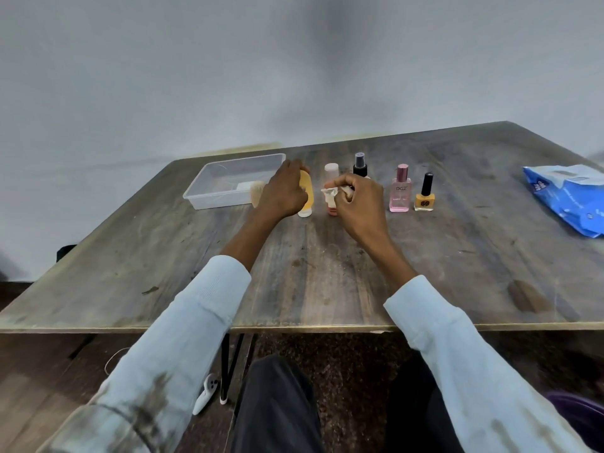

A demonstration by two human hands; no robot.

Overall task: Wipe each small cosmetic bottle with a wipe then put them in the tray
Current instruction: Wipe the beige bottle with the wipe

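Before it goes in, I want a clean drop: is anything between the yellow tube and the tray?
Nothing visible blocks it. The left hand grips the yellow tube just right of the tray, with bare table around. Inside the tray, a brush and a white item lie near its right end.

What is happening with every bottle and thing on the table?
Yellow tube: gripped by left hand.
Wipe: crumpled in right hand.
Peach bottle: standing, capped.
Black spray bottle: upright.
Pink perfume: upright.
Nail polish: upright.
Tray: open.
Wipes pack: lying flat.
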